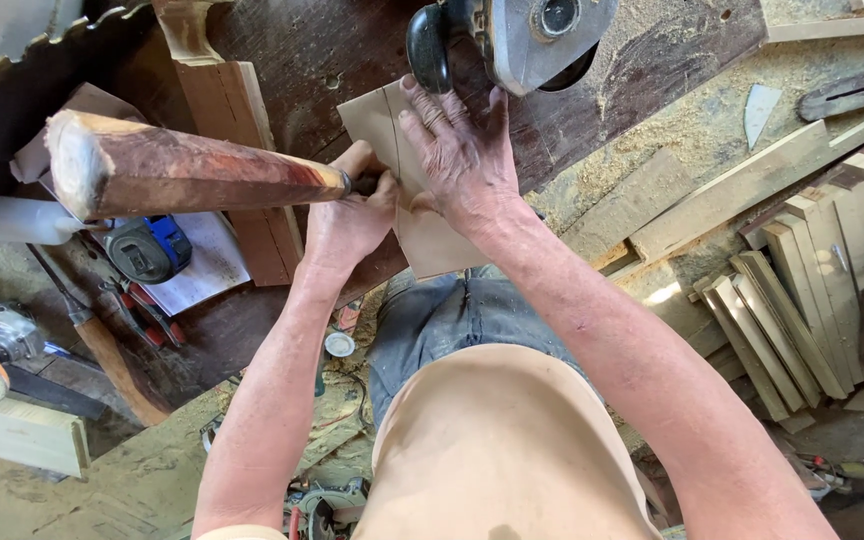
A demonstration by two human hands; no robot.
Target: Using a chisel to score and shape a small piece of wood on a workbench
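Here my right hand (462,155) lies flat, fingers spread, pressing a thin tan template (422,235) onto the dark plank (342,50), just below the grey power saw (512,35). My left hand (350,222) is closed around a small dark marking tool, hardly visible, at the template's left edge, beside the rough reddish log (182,170).

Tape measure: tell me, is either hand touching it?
No. The tape measure lies on paper, apart from the left hand and right hand.
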